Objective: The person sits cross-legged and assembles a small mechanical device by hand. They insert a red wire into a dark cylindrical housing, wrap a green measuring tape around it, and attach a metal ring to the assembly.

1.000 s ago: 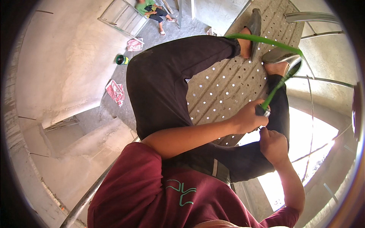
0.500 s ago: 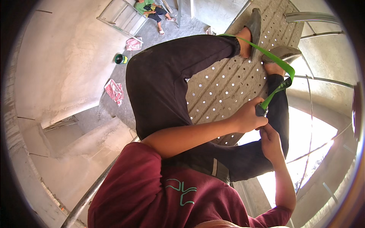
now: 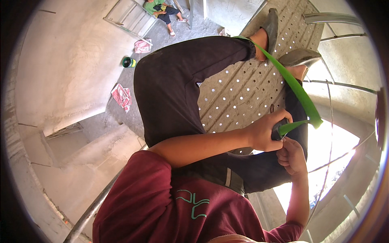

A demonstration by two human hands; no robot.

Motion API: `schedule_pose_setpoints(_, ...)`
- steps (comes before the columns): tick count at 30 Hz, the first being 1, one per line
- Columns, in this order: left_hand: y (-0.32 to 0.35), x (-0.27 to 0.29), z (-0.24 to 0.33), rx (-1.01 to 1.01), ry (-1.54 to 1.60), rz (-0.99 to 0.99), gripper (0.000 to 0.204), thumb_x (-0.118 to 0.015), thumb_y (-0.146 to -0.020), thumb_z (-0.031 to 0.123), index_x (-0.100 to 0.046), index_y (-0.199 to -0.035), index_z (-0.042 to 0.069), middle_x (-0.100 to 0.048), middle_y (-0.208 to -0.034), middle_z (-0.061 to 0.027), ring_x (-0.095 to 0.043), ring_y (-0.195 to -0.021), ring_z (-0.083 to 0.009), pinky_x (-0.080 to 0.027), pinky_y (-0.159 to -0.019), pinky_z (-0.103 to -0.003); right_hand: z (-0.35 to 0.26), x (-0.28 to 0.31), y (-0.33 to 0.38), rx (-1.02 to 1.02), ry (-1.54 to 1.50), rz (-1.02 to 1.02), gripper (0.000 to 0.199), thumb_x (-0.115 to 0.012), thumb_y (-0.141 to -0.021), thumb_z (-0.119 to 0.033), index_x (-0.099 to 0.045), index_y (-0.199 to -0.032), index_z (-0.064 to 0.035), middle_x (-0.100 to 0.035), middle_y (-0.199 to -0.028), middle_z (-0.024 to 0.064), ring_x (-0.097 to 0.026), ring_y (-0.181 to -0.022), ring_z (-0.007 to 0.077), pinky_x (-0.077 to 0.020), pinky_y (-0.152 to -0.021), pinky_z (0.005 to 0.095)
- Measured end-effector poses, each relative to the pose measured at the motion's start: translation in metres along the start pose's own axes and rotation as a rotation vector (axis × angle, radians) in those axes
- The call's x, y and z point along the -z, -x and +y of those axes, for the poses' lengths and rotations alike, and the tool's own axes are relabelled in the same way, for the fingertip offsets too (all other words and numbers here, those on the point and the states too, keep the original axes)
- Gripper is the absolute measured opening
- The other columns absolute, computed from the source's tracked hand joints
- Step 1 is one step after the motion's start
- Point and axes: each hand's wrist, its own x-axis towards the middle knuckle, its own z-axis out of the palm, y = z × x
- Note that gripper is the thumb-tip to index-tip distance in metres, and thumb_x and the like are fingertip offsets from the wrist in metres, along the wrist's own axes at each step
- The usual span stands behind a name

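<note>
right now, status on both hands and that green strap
Left hand closed on dark tool. Right hand just below, grip unclear. Green strap runs from tool toward feet, folded back. Nothing blocking.

The left hand [image 3: 265, 133] gripped the strap [image 3: 298, 95] near its fold, with the right hand [image 3: 291, 156] just below it. From the grip, the strap ran up to the feet [image 3: 283, 44] on the perforated platform [image 3: 243, 89]. A sitting person [image 3: 160, 8] was well apart, far left and below.
</note>
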Motion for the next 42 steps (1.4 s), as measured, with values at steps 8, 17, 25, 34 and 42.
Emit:
schedule_pose_setpoints(8, -0.003, 0.000, 0.002, -0.260, -0.005, -0.007, 0.056, -0.068, -0.075, 0.003, -0.053, -0.128, 0.005, -0.061, -0.109, -0.0122, -0.063, -0.099, -0.0272, -0.050, -0.089, -0.039, 0.018, 0.008, 0.000, 0.039, -0.239, -0.004, 0.018, -0.054, -0.107, -0.018, -0.054, -0.090, -0.0138, -0.035, -0.063, -0.0089, -0.028, -0.045, 0.0021, -0.0213, -0.038, 0.0193)
schedule_pose_setpoints(17, 0.006, 0.000, -0.003, 0.025, 0.064, -0.051, 0.053, -0.068, -0.075, 0.003, -0.054, -0.125, 0.006, -0.061, -0.103, -0.0085, -0.061, -0.097, -0.0208, -0.049, -0.089, -0.036, 0.049, -0.001, -0.024, 0.681, 0.807, 0.299, 0.015, -0.055, -0.103, -0.010, -0.057, -0.091, -0.0027, -0.063, -0.071, 0.0068, -0.058, -0.055, 0.0277, -0.0442, -0.052, 0.0397)
schedule_pose_setpoints(25, -0.013, 0.017, -0.026, 0.598, 0.302, -0.050, 0.024, -0.070, -0.080, 0.011, -0.066, -0.102, 0.003, -0.063, -0.079, -0.0049, -0.060, -0.067, -0.0153, -0.051, -0.062, -0.034, 0.027, -0.011, -0.021, 0.998, 1.915, 0.197, 0.013, -0.065, -0.085, -0.007, -0.059, -0.096, -0.0077, -0.058, -0.068, 0.0051, -0.064, -0.062, 0.0244, -0.0534, -0.056, 0.0382)
schedule_pose_setpoints(34, -0.017, 0.013, -0.039, 0.491, 0.175, 0.081, 0.014, -0.069, -0.083, 0.016, -0.066, -0.089, 0.004, -0.063, -0.074, -0.0054, -0.062, -0.064, -0.0156, -0.053, -0.062, -0.035, 0.014, -0.030, -0.019, 0.578, 1.472, 0.325, 0.013, -0.059, -0.101, -0.011, -0.063, -0.105, -0.0003, -0.068, -0.081, 0.0162, -0.070, -0.076, 0.0277, -0.0538, -0.061, 0.0450)
schedule_pose_setpoints(42, -0.008, 0.012, -0.005, 0.227, 0.138, -0.040, 0.054, -0.070, -0.077, 0.005, -0.054, -0.128, 0.005, -0.064, -0.096, -0.0074, -0.062, -0.091, -0.0172, -0.051, -0.085, -0.036, -0.003, -0.006, -0.017, 0.014, 0.003, 0.047, 0.013, -0.056, -0.106, -0.014, -0.062, -0.096, -0.0082, -0.040, -0.063, -0.0078, -0.037, -0.050, 0.0040, -0.0310, -0.044, 0.0232)
